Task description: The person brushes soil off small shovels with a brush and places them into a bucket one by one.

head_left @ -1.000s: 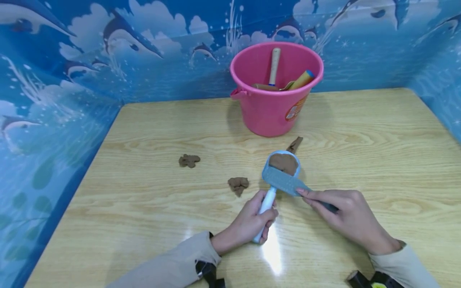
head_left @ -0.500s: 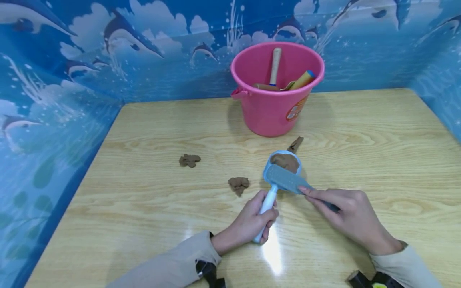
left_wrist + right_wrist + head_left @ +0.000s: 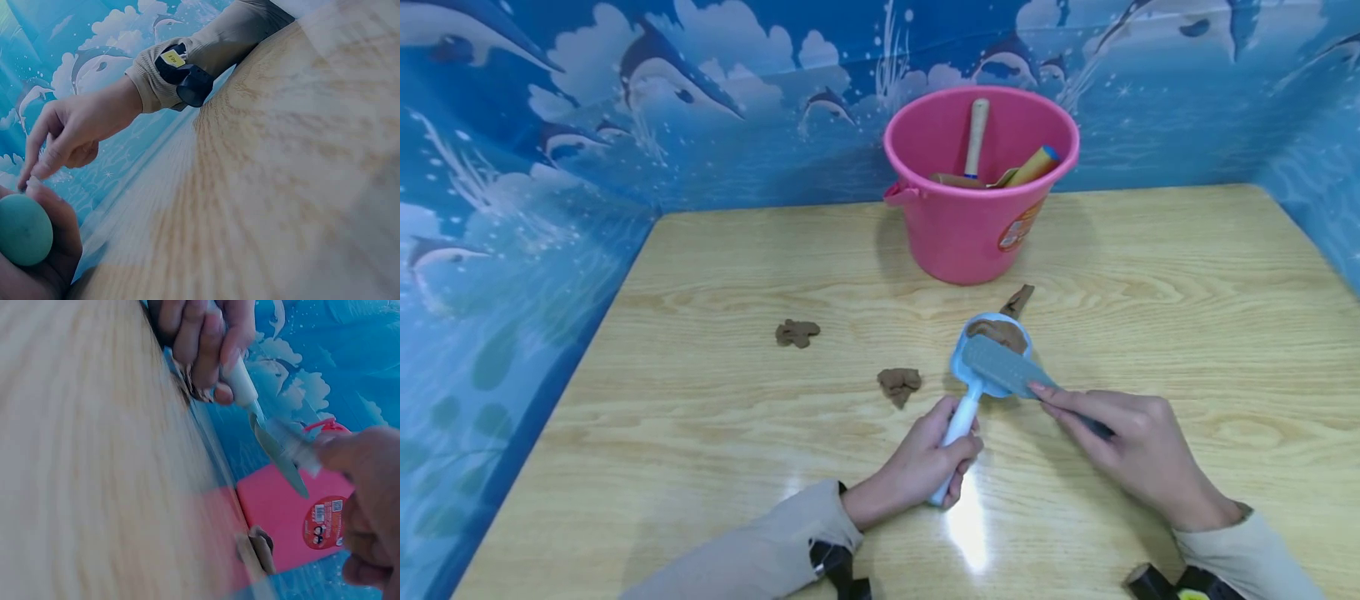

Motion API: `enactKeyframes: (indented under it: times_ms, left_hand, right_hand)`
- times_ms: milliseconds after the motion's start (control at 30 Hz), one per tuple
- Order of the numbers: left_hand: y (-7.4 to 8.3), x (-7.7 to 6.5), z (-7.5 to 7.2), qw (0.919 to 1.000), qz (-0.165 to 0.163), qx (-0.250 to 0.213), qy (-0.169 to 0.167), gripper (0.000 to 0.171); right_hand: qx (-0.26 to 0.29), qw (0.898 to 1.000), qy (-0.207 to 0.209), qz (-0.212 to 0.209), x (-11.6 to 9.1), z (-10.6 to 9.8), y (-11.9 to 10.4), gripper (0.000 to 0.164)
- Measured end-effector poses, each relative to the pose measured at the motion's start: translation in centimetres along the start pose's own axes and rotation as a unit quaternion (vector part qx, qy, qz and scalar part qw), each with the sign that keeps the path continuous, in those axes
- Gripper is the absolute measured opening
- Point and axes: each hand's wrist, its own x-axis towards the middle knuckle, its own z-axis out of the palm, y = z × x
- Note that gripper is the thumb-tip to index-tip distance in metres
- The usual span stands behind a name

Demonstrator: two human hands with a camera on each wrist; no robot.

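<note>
My left hand [image 3: 925, 462] grips the handle of a light blue toy shovel [image 3: 961, 417], its fingers wrapped round it; the round handle end [image 3: 25, 230] shows in the left wrist view. Brown clay-like stuff [image 3: 1003, 332] lies in the shovel's scoop. Between thumb and fingers, my right hand [image 3: 1131, 446] pinches a flat grey-blue spatula [image 3: 1000, 364]. Its blade crosses the near part of the scoop and hides some of the brown stuff. In the right wrist view the spatula [image 3: 297, 447] is blurred beside the shovel's scoop [image 3: 278, 456].
Two brown lumps, one far left [image 3: 797, 332] and one nearer [image 3: 899, 386], lie on the wooden table [image 3: 700, 433]. A brown strip [image 3: 1017, 300] lies just beyond the scoop. Behind stands a pink bucket [image 3: 958, 237] with several tools inside. A dolphin-print sheet [image 3: 760, 133] backs the table.
The spatula blade has slid a little away from me and to the right across the scoop, covering more of the brown stuff. The left hand keeps its grip, nearly still.
</note>
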Motion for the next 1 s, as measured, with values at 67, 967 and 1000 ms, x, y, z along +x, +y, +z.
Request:
enactKeyframes:
  times_ms: [67,967,1000]
  left_hand:
    - [0.00,0.02,0.03,1.0000,0.002,0.001,0.000,0.020]
    - [-0.14,0.08,0.10,1.0000,-0.002,-0.004,0.000,0.019]
    - [-0.15,0.08,0.09,1.0000,-0.001,-0.005,-0.001,0.019]
  right_hand:
    - [-0.014,1.000,-0.005,-0.003,0.00,0.06,-0.04,0.039]
    - [0.006,1.000,0.003,-0.005,-0.03,0.03,-0.06,0.039]
    - [-0.005,1.000,-0.003,-0.008,-0.03,0.08,-0.08,0.040]
